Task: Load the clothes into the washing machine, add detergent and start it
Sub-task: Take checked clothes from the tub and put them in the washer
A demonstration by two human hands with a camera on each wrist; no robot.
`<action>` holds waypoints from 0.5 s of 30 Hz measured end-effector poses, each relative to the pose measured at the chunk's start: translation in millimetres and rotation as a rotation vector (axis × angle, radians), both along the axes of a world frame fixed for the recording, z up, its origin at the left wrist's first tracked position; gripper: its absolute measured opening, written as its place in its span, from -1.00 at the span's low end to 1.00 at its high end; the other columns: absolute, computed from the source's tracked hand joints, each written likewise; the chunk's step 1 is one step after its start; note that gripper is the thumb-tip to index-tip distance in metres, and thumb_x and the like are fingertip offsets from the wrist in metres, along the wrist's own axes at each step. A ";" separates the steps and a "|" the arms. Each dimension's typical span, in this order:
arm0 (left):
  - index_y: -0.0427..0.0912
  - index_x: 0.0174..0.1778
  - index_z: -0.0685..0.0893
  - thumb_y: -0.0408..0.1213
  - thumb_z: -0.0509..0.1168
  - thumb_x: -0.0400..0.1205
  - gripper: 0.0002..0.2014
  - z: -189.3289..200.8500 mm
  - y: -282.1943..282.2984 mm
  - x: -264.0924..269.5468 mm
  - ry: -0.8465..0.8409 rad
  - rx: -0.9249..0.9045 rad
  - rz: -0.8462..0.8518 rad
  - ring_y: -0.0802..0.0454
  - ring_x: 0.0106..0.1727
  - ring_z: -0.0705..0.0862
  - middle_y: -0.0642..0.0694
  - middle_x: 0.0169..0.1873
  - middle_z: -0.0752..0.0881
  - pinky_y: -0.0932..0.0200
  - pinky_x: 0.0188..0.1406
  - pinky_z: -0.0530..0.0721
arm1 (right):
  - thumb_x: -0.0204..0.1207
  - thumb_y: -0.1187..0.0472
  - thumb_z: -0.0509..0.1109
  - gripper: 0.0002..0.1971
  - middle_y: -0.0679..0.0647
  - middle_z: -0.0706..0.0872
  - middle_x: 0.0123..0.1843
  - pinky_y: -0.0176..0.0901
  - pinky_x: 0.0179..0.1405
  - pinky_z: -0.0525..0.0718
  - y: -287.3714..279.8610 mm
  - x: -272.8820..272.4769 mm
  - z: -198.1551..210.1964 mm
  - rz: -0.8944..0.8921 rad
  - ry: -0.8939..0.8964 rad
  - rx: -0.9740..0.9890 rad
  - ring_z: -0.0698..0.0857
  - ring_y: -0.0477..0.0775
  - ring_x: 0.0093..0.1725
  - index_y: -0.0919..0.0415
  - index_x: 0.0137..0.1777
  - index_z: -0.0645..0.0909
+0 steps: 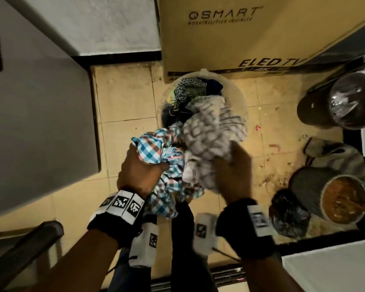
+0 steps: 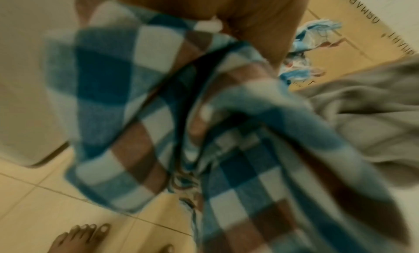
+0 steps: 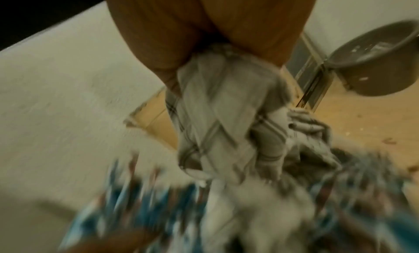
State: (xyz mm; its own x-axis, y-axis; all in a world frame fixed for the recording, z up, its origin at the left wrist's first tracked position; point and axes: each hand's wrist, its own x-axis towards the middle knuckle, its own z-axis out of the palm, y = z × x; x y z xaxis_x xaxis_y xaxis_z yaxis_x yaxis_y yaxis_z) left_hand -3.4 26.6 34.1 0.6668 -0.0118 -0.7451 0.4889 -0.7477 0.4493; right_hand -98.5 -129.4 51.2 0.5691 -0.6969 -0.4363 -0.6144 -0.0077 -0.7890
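My left hand (image 1: 141,171) grips a blue, white and brown checked cloth (image 1: 154,150), which hangs blurred below the fist in the left wrist view (image 2: 140,102). My right hand (image 1: 234,171) grips a pale grey checked cloth (image 1: 211,133), bunched under the fingers in the right wrist view (image 3: 217,113). Both cloths are lifted just above a round translucent laundry basket (image 1: 243,102) on the tiled floor. Dark and patterned clothes (image 1: 190,89) still lie inside it. A grey-white appliance top (image 1: 36,114), possibly the washing machine, fills the left.
A large cardboard TV box (image 1: 230,34) stands behind the basket. At right sit a dark bucket lined with plastic (image 1: 341,102), a bowl of orange-brown contents (image 1: 343,199), a black bag (image 1: 289,213) and a white ledge (image 1: 329,268). My bare toes (image 2: 79,237) are on the tiles.
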 end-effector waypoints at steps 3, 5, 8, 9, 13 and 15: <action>-0.18 0.45 0.50 -0.24 0.38 0.59 -0.51 10.6 -4.9 -10.6 0.270 -0.293 0.179 -0.20 0.32 0.65 -0.21 0.32 0.66 0.17 0.10 0.61 | 0.36 0.07 0.25 -0.50 0.23 0.70 0.19 -0.07 0.16 0.55 60.5 10.9 -9.4 0.297 0.063 -0.032 0.64 0.24 0.19 0.29 0.27 0.60; -0.27 0.40 0.58 -0.22 0.15 0.73 -0.64 18.7 6.0 -13.8 0.515 -0.505 0.380 -0.22 0.22 0.72 -0.29 0.27 0.70 0.13 0.02 0.67 | 0.28 0.11 0.22 -0.49 0.13 0.73 0.09 -0.06 0.02 0.59 74.6 15.6 -6.0 0.313 0.000 0.116 0.68 0.14 0.05 0.19 0.26 0.62; -0.08 0.16 0.79 0.07 0.08 0.65 -0.54 16.6 27.2 -13.4 0.621 -0.704 0.497 -0.12 0.14 0.77 -0.17 0.16 0.78 -0.06 0.16 0.69 | 0.17 0.19 0.24 -0.59 0.16 0.68 -0.22 0.12 -0.23 0.56 76.4 18.1 -12.9 0.314 -0.065 0.380 0.61 0.19 -0.25 0.23 0.04 0.66; -0.09 0.11 0.82 0.10 0.11 0.60 -0.52 12.3 32.6 -13.9 0.610 -0.697 0.485 -0.14 0.12 0.77 -0.20 0.14 0.78 -0.08 0.15 0.70 | 0.14 0.21 0.25 -0.61 0.17 0.71 -0.21 0.12 -0.24 0.58 77.4 17.1 -16.8 0.310 -0.078 0.465 0.64 0.24 -0.22 0.21 -0.01 0.69; -0.19 -0.11 0.85 -0.23 0.30 0.62 -0.79 7.4 35.4 -13.2 0.466 -0.626 0.344 0.01 -0.34 0.81 -0.15 -0.26 0.84 0.22 -0.42 0.74 | 0.16 0.28 0.35 -0.69 0.13 0.77 -0.06 0.09 -0.09 0.61 95.0 -1.4 -25.5 0.375 -0.117 0.778 0.70 0.20 0.01 0.31 -0.08 0.72; -0.14 -0.23 0.86 -0.46 0.27 0.62 -0.73 -0.9 43.5 -12.4 0.266 -0.585 0.252 0.13 -0.29 0.81 -0.02 -0.29 0.84 0.25 -0.31 0.76 | 0.24 0.17 0.42 -0.67 0.21 0.74 0.00 0.16 0.10 0.65 99.6 -13.3 -28.3 0.542 -0.118 0.790 0.68 0.20 0.03 0.42 -0.08 0.68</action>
State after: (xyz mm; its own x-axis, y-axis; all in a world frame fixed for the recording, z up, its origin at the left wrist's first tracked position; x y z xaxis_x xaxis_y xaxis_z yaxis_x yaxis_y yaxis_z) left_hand -15.8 70.0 33.2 0.4976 -0.3304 -0.8020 0.7656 -0.2674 0.5851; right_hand -111.8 -29.8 22.9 0.7971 0.1437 -0.5865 -0.6004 0.2928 -0.7442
